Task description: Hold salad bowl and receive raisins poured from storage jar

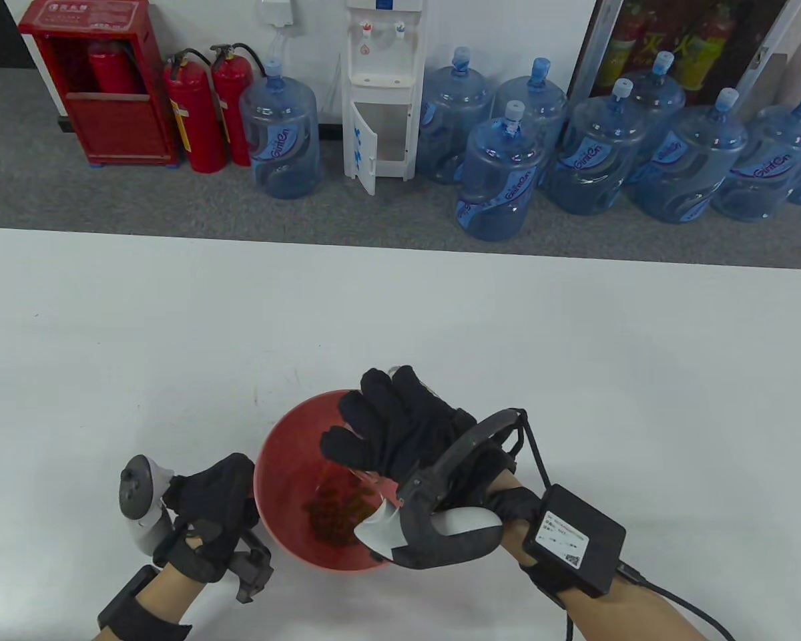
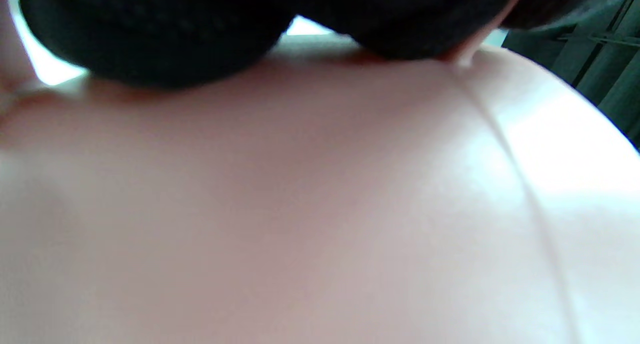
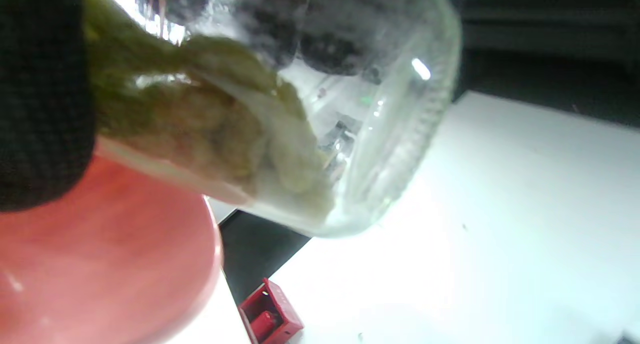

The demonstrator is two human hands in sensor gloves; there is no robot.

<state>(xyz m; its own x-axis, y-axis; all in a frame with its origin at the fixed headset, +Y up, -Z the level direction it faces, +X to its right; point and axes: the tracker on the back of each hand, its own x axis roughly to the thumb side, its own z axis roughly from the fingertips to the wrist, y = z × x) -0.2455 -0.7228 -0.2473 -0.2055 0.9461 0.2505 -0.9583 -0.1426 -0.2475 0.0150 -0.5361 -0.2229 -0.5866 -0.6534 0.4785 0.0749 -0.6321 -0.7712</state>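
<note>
Behind the white table (image 1: 173,320), blue water bottles (image 1: 500,180) and red fire extinguishers (image 1: 197,113) line a grey carpeted floor. On the table's near edge, the right hand (image 1: 407,434) wraps around a clear glass storage jar (image 3: 320,108), fingers curled over its body, and holds it tipped over the red plastic salad bowl (image 1: 287,441). In the right wrist view the jar lies on a slant with pale greenish-brown raisins (image 3: 225,148) piled toward its low side, above the bowl's rim. The left hand (image 1: 207,507) is at the bowl's left side; the left wrist view shows dark gloved fingers (image 2: 150,38) pressed on the bowl's smooth pinkish outer wall, so it steadies the bowl, though how far the fingers wrap I cannot tell.

A heap of dark raisins lies on the bowl's floor (a fair share, by the look of it), so the pour seems well under way. Fruit is left in the jar, so I judge the rest of the pour remains, and then righting the jar.
</note>
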